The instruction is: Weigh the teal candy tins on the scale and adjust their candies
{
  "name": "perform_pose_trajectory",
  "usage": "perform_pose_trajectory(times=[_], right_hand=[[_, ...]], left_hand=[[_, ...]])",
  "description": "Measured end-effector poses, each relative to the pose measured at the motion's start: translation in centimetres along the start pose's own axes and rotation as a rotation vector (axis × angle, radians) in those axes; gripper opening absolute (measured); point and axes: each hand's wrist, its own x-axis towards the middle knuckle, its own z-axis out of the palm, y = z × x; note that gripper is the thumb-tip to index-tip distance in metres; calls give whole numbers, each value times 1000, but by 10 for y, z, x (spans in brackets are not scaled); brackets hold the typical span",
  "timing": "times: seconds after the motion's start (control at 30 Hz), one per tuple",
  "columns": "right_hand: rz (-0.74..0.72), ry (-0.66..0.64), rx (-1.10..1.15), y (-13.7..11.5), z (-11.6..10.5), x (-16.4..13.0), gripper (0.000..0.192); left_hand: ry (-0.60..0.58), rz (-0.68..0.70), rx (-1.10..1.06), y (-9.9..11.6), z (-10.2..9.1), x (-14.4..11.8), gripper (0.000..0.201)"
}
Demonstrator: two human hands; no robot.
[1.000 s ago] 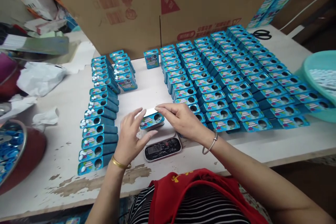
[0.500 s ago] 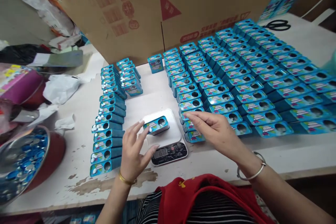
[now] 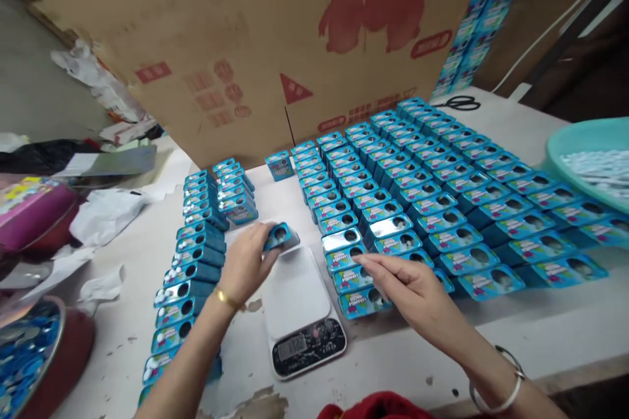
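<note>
The left hand (image 3: pixel 246 258) has its grip clamped on one blue tin (image 3: pixel 281 236), thumb on the near side and fingers curled around the far side, at the end away from the round opening. The tin is just beyond the far edge of the white scale (image 3: pixel 297 294); from where I stand I can't tell whether its base touches the worktop (image 3: pixel 388 366).

The right hand (image 3: pixel 410 288) is over the near end of the tightly packed rows (image 3: pixel 451 239), its thumb and fingertips together. Whether anything small sits between them, I can't make out.

The tin looks like thin printed metal, so I'd expect it to be light and stiff, with a glossy skin that may slip under dry fingers. A hard pinch could dent the walls. The opening faces up, so it should be kept level, or loose contents might tumble out. The long side walls seem the best place to take hold, clear of the hole.

Left of the scale stands another column (image 3: pixel 194 254), several tops carrying white pieces (image 3: pixel 173 273).
</note>
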Motion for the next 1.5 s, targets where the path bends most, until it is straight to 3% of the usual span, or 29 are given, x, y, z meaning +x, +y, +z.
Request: perform_pose_trajectory(times=[0.1, 0.23, 0.33, 0.4, 0.5, 0.7, 0.8, 0.9, 1.0, 1.17, 1.3, 1.4, 1.5], right_hand=[[16, 32, 0, 0, -2, 0, 36], [40, 87, -22, 4, -5, 1, 39], [81, 171, -32, 14, -12, -1, 40], [116, 187, -30, 24, -18, -4, 40], [168, 118, -8, 35, -24, -6, 40], [113, 61, 13, 22, -6, -1, 38], [70, 17, 35, 6, 7, 1, 38], [41, -34, 40, -2, 13, -5, 37], [37, -54, 30, -1, 9, -16, 36], [86, -42, 36, 4, -4, -37, 32], [70, -103, 12, 0, 1, -51, 32], [58, -120, -2, 0, 2, -58, 33], [47, -43, -57, 4, -26, -57, 32]], left_hand=[[-29, -95, 91, -33, 9, 64, 31], [-75, -112, 142, -71, 36, 143, 35], [-85, -124, 176, -86, 54, 178, 37], [-77, -140, 204, -89, 57, 185, 38], [-51, -151, 255, -90, 47, 169, 38], [-93, -200, 389, -98, 9, 89, 22], [-117, -223, 437, -104, 7, 62, 13], [-139, -193, 447, -99, 6, 51, 8], [-182, -149, 429, -74, -8, 39, 13], [-328, 0, 422, 2, -42, 2, 19], [-398, 77, 324, 54, -38, -20, 15], [-429, 93, 288, 71, -25, -22, 13], [-398, 105, 265, 71, -27, -18, 17]])
